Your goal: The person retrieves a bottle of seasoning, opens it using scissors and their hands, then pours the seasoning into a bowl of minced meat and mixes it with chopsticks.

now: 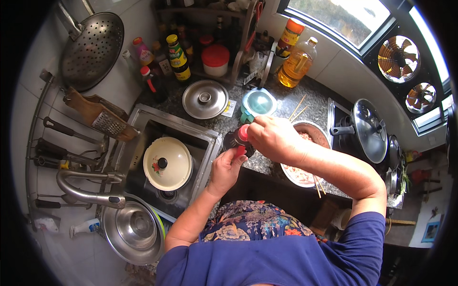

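Observation:
Between my hands, at the front edge of the counter, is a dark bottle (232, 140) with a red cap and a red handle. My left hand (227, 168) grips its red handle. The fingers of my right hand (266, 137) are closed on the red cap (244, 132). Under my right forearm stands a metal bowl (323, 133) of pinkish minced food (300, 174), partly hidden by the arm. Wooden chopsticks (318, 186) show at its near side, and more sticks (297, 108) at its far side. A teal-lidded container (259, 102) sits just beyond the bottle.
A sink (211, 150) with a cream lidded pot (179, 175) lies left, steel basins (118, 228) nearer. Behind are a steel lid (214, 107), sauce bottles (177, 59) and an oil bottle (296, 66). A glass-lidded pan (368, 125) stands on the stove at right.

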`<state>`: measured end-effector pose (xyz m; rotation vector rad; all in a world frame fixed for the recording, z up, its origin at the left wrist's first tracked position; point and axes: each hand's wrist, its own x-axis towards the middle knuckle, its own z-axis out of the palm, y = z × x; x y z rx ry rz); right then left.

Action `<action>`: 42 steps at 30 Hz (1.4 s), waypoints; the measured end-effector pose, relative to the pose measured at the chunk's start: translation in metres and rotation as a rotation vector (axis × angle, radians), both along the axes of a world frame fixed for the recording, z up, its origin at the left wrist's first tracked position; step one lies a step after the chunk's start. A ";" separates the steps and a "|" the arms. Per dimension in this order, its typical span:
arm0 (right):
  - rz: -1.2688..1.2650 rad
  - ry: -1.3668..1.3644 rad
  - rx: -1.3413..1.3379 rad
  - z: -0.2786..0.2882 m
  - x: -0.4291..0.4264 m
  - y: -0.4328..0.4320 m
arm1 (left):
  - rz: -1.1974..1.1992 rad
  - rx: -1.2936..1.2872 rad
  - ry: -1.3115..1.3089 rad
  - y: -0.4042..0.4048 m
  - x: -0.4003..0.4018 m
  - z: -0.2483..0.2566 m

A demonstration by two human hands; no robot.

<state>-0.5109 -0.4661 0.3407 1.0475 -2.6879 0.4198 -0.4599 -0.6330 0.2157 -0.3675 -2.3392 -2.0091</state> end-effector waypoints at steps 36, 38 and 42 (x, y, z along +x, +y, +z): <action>0.656 -0.007 0.172 -0.064 0.128 -0.129 | 0.217 -0.517 0.370 0.010 0.007 0.004; 0.615 -0.038 0.187 -0.059 0.119 -0.106 | 0.227 -0.586 0.315 0.023 0.007 -0.003; 0.499 0.052 0.192 -0.065 0.107 -0.042 | 0.511 -0.549 0.545 0.046 0.005 -0.037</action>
